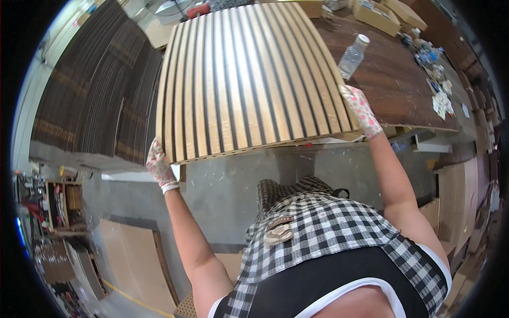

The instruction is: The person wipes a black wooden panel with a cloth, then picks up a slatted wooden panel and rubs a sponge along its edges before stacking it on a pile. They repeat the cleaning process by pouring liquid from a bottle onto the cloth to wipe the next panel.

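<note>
Slatted panel (249, 79): pale wood strips, dark grooves, out front between both hands; near edge hanging past the brown table (397, 95), far end either on the tabletop or just above it, honestly can't tell
Left hand (160, 164): gloved, curled round the near left corner, mostly closed on the panel, fingertips tucked out of sight
Right hand (361, 110): gloved too, hooked on the right edge by the near corner; barely open, though can't tell how tight with the fingers partly hidden
Done so far: gripped on both sides, slatted face up, looks pretty much under control
Left over: no let-go yet on either side, so not finished with the panel, I'd guess-wise
Nearby: clear bottle (354, 55) just beside the right edge, tall cardboard stack (95, 90) off left
</note>
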{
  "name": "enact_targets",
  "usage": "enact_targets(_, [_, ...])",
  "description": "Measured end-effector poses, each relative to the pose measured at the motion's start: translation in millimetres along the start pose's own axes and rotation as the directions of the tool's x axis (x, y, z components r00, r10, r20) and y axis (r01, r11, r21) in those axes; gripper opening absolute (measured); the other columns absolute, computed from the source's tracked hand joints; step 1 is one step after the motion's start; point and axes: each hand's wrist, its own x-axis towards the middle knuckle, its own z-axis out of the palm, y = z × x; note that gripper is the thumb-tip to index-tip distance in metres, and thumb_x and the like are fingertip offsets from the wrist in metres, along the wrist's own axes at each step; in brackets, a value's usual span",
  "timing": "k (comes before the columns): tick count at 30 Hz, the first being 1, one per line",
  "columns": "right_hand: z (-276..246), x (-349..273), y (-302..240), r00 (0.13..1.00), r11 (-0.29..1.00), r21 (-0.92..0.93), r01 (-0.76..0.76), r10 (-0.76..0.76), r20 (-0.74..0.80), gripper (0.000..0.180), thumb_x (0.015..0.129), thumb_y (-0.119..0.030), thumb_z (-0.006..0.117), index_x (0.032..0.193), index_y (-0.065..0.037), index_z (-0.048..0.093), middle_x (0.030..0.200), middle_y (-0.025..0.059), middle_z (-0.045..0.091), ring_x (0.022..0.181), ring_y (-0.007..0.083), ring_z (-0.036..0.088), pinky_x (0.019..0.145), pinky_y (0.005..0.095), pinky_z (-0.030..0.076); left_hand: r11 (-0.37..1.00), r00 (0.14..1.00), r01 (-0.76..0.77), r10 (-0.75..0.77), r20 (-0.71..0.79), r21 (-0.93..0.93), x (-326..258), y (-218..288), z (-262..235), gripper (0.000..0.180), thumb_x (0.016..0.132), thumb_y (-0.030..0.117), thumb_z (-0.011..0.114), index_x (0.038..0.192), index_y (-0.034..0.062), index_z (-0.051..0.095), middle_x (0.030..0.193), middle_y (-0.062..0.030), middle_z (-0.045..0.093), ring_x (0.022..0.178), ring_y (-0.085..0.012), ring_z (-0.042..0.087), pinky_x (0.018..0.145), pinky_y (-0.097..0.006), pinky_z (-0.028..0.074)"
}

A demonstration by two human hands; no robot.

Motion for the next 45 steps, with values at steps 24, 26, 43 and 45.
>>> enact_targets(24, [24, 16, -33, 0.980, 0.978, -0.086, -0.189, 0.182, -0.084, 0.050, 0.092, -0.044, 0.040, 0.100, 0.001, 0.061, 0.102, 0.0258, 0.061, 0.100, 0.0354, 0.058, 0.086, 0.0405, 0.047, 0.995, 0.995, 0.096, -0.097, 0.038, 0.019, 32, -4, -13, 0.035, 0.092, 0.023, 0.054, 0.117, -0.0009, 0.057, 0.105, -0.0099, 0.064, 0.083, -0.0187, 0.064, 0.070, -0.033, 0.054])
enact_targets(26, [23, 11, -40, 0.991, 0.982, -0.132, -0.136, 0.132, -0.037, 0.046, 0.093, -0.040, 0.038, 0.101, 0.000, 0.059, 0.102, 0.0244, 0.061, 0.100, 0.0358, 0.058, 0.085, 0.0416, 0.046, 0.984, 0.984, 0.179, -0.178, 0.032, -0.024, 28, 5, -14, 0.035, 0.091, 0.021, 0.054, 0.118, -0.0008, 0.057, 0.108, -0.0101, 0.063, 0.085, -0.0199, 0.064, 0.072, -0.034, 0.054])
enact_targets(43, [3, -3, 8, 0.939, 0.935, 0.294, -0.196, 0.093, 0.331, 0.064, 0.093, -0.046, 0.037, 0.139, -0.003, 0.030, 0.141, 0.0187, 0.036, 0.132, 0.0298, 0.031, 0.109, 0.0369, 0.026, 0.604, 0.987, -0.007, -0.124, 0.102, 0.797, 79, 29, -20, 0.042, 0.089, 0.021, 0.055, 0.123, -0.0030, 0.050, 0.116, -0.0188, 0.059, 0.104, -0.0285, 0.059, 0.088, -0.032, 0.046])
enact_targets(45, [-6, -8, 20, 0.958, 0.899, 0.381, -0.216, 0.119, 0.262, 0.058, 0.093, -0.042, 0.041, 0.137, -0.005, 0.035, 0.138, 0.0165, 0.040, 0.129, 0.0294, 0.036, 0.107, 0.0372, 0.028, 0.459, 0.992, -0.122, 0.081, 0.095, 0.880, 65, 71, 21, 0.043, 0.089, 0.020, 0.055, 0.124, -0.0033, 0.049, 0.120, -0.0214, 0.056, 0.112, -0.0312, 0.055, 0.094, -0.035, 0.043])
